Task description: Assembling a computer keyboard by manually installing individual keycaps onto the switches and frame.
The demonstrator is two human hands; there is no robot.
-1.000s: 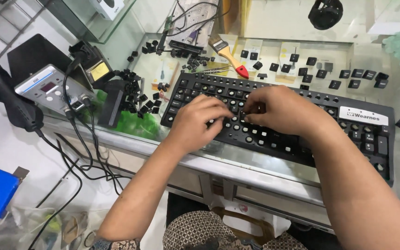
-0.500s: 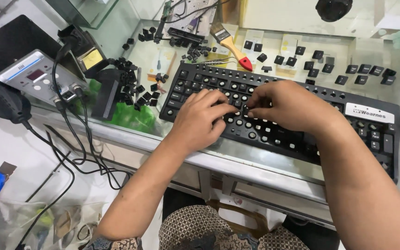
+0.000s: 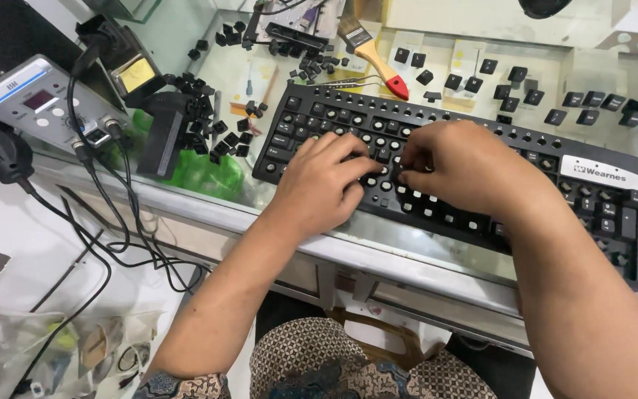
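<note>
Your left hand point(image 3: 326, 181) and right hand point(image 3: 459, 166) rested curled on the black keyboard point(image 3: 444, 159), fingertips pinching at something small between them (too hidden to tell what). Most keys were off; loose keycaps point(image 3: 208, 122) lay beyond your left hand, so much looked unfinished.

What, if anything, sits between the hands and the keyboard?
Nothing visible. Both the left hand and right hand rest directly on the black keyboard, fingertips meeting at its middle rows. Loose keycaps and the paintbrush lie behind it, clear of the hands.
</note>
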